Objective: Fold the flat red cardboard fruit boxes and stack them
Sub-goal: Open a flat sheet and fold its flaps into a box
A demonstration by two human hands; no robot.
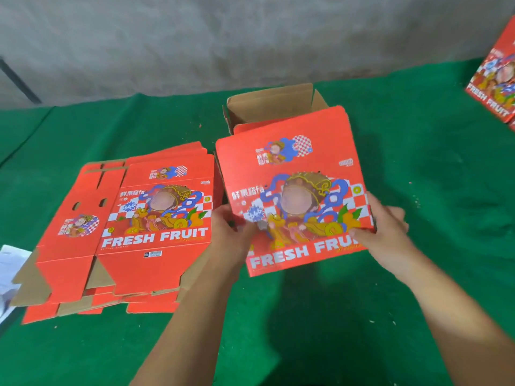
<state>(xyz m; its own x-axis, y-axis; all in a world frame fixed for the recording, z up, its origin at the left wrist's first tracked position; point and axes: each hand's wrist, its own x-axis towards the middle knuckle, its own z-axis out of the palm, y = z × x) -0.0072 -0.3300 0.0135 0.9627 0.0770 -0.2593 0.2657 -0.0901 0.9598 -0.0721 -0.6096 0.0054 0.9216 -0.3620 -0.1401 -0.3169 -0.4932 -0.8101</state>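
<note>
A red cardboard fruit box (295,174), partly opened, is held above the green cloth in the middle of the head view. Its printed front faces me and its brown inner flaps stand open at the back. My left hand (234,232) grips its lower left edge, thumb on the print. Gripping the lower right edge is my right hand (381,227), thumb across the "FRESH FRUIT" lettering. To the left lies a pile of flat red boxes (125,229), printed side up.
Green cloth (320,316) covers the work surface up to a grey wall (250,37). A folded red box (496,79) stands at the far right edge. White paper or plastic (11,271) lies at the left edge beside the pile.
</note>
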